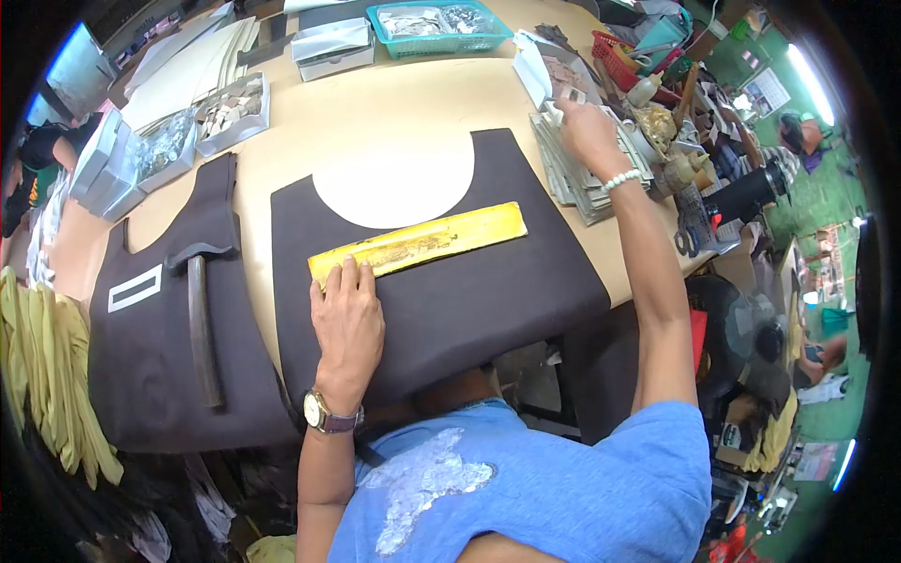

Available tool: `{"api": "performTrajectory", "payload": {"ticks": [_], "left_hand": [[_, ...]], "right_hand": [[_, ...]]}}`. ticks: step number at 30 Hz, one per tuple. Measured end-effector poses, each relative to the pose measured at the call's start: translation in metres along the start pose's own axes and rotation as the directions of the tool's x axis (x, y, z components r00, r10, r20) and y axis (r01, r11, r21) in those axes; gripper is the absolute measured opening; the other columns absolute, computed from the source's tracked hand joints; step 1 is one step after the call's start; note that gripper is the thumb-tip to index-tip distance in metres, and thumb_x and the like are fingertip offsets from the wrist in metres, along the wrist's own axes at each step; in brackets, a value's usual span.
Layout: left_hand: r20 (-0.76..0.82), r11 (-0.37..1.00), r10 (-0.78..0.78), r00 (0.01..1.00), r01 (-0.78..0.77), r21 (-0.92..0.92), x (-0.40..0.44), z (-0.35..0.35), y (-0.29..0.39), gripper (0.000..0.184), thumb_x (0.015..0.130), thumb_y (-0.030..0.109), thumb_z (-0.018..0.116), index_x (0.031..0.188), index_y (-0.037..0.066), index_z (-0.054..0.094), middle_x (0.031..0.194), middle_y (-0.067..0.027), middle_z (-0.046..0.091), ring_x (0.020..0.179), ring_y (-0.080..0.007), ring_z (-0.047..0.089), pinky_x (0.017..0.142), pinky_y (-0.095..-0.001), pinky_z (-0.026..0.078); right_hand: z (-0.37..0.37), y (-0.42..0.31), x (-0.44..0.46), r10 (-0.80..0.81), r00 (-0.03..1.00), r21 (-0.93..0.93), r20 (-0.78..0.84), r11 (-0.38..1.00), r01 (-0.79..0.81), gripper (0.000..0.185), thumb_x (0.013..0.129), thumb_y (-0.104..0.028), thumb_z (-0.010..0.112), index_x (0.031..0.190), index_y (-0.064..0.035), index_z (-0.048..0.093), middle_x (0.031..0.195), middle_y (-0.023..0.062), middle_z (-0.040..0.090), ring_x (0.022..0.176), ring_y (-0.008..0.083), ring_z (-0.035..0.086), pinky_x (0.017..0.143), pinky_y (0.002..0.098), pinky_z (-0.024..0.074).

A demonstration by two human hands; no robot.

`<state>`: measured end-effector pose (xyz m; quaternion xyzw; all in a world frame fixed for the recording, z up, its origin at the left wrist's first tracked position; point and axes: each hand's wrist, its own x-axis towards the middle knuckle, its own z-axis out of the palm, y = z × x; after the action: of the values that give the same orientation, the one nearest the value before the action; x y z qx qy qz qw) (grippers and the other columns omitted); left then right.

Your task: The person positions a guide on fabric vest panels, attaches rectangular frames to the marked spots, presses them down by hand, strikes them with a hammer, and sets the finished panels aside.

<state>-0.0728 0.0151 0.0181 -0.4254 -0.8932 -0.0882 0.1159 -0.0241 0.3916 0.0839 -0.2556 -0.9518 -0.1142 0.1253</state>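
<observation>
My left hand (349,324) lies with its fingers flat on the near left end of a yellow strip (450,235), which has brown smears along its middle. The strip rests slantwise across a dark brown cut panel (450,319) with a deep rounded neckline. Over at the back right, my right hand (591,136) reaches to a white box (532,70) of small pinkish pieces. Its fingertips are pinched together; what is between them is too small to make out. Beneath that hand is a stack of pale flat pieces (572,178).
Left of me, a hammer (200,319) and a white rectangular frame (135,290) lie on a second dark panel (131,375). Small boxes (235,113) and a turquoise basket (441,47) stand along the back. Bottles and tools crowd the right edge. Another person's arm (66,152) shows far left.
</observation>
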Motion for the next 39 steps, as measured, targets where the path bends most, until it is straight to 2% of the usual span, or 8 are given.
{"api": "performTrajectory", "payload": {"ticks": [3, 6, 11, 20, 24, 29, 35, 39], "left_hand": [[0.007, 1.000, -0.003, 1.000, 0.003, 0.006, 0.000, 0.002, 0.000, 0.034, 0.079, 0.010, 0.058, 0.111, -0.001, 0.061, 0.117, -0.0158, 0.058, 0.106, -0.0263, 0.054, 0.091, -0.0428, 0.041], [0.016, 1.000, -0.010, 1.000, 0.010, 0.008, 0.000, 0.001, 0.000, 0.035, 0.078, 0.010, 0.058, 0.112, -0.001, 0.061, 0.117, -0.0156, 0.058, 0.106, -0.0260, 0.054, 0.091, -0.0423, 0.041], [0.034, 1.000, -0.014, 0.999, 0.015, -0.027, 0.000, -0.002, 0.001, 0.035, 0.079, 0.006, 0.058, 0.113, -0.002, 0.059, 0.118, -0.0185, 0.058, 0.108, -0.0283, 0.054, 0.092, -0.0418, 0.042], [0.009, 1.000, -0.005, 1.000, 0.006, -0.021, 0.000, 0.000, 0.000, 0.035, 0.078, 0.007, 0.058, 0.112, -0.002, 0.059, 0.117, -0.0175, 0.058, 0.107, -0.0278, 0.054, 0.090, -0.0420, 0.042], [-0.007, 1.000, 0.003, 1.000, -0.003, -0.006, -0.001, 0.002, -0.001, 0.034, 0.078, 0.008, 0.058, 0.110, -0.002, 0.061, 0.117, -0.0157, 0.058, 0.105, -0.0260, 0.054, 0.089, -0.0416, 0.042], [0.022, 0.999, -0.005, 1.000, 0.006, -0.040, 0.002, -0.001, 0.000, 0.035, 0.077, 0.004, 0.058, 0.111, -0.002, 0.059, 0.114, -0.0170, 0.059, 0.105, -0.0290, 0.055, 0.089, -0.0410, 0.043], [0.043, 0.990, 0.013, 0.999, -0.007, -0.143, 0.012, -0.011, -0.009, 0.021, 0.078, 0.005, 0.058, 0.098, 0.002, 0.063, 0.094, -0.0123, 0.061, 0.087, -0.0290, 0.058, 0.077, -0.0384, 0.047], [0.038, 0.948, 0.004, 0.999, 0.008, -0.319, 0.019, -0.014, -0.026, 0.019, 0.081, 0.003, 0.054, 0.098, 0.002, 0.061, 0.087, -0.0115, 0.060, 0.084, -0.0293, 0.057, 0.078, -0.0389, 0.047]], "right_hand": [[-0.002, 0.018, -0.018, -0.019, 0.997, 0.072, 0.072, 0.997, 0.014, 0.023, 0.078, -0.005, 0.051, 0.091, -0.0075, 0.069, 0.090, 0.0159, 0.066, 0.085, 0.0317, 0.064, 0.079, 0.0418, 0.0487], [0.009, 0.035, -0.033, -0.019, 0.973, 0.186, -0.230, 0.980, 0.064, 0.022, 0.078, -0.006, 0.050, 0.090, -0.0065, 0.069, 0.096, 0.0154, 0.064, 0.088, 0.0312, 0.063, 0.082, 0.0391, 0.0478], [0.002, 0.008, -0.033, 0.394, 0.915, -0.019, -0.092, 0.918, -0.397, 0.041, 0.080, -0.042, 0.064, 0.091, -0.0018, 0.069, 0.095, 0.0174, 0.065, 0.087, 0.0349, 0.064, 0.075, 0.0456, 0.0510], [0.012, -0.005, -0.020, 0.558, 0.829, 0.226, -0.037, 0.813, -0.537, 0.035, 0.069, -0.032, 0.076, 0.086, -0.0027, 0.069, 0.088, 0.0169, 0.068, 0.083, 0.0335, 0.066, 0.073, 0.0432, 0.0519], [0.025, 0.017, -0.015, 0.511, 0.859, 0.529, -0.018, 0.734, -0.426, 0.026, 0.072, -0.024, 0.070, 0.081, 0.0000, 0.065, 0.075, 0.0175, 0.067, 0.071, 0.0285, 0.067, 0.069, 0.0389, 0.0520], [-0.002, -0.001, -0.019, 0.471, 0.881, 0.916, 0.044, 0.333, -0.223, 0.018, 0.082, -0.015, 0.057, 0.083, 0.0034, 0.056, 0.079, 0.0146, 0.068, 0.061, 0.0171, 0.066, 0.055, 0.0294, 0.0523], [-0.032, -0.032, -0.067, 0.060, 0.985, 0.973, 0.163, 0.153, -0.171, 0.023, 0.079, -0.013, 0.069, 0.094, 0.0002, 0.057, 0.083, 0.0042, 0.059, 0.076, 0.0094, 0.058, 0.068, 0.0237, 0.0502], [-0.040, -0.066, -0.114, 0.074, 0.976, 0.978, 0.206, -0.054, -0.203, 0.033, 0.081, -0.009, 0.066, 0.110, 0.0023, 0.056, 0.086, 0.0049, 0.059, 0.074, 0.0082, 0.057, 0.065, 0.0193, 0.0480]]}}
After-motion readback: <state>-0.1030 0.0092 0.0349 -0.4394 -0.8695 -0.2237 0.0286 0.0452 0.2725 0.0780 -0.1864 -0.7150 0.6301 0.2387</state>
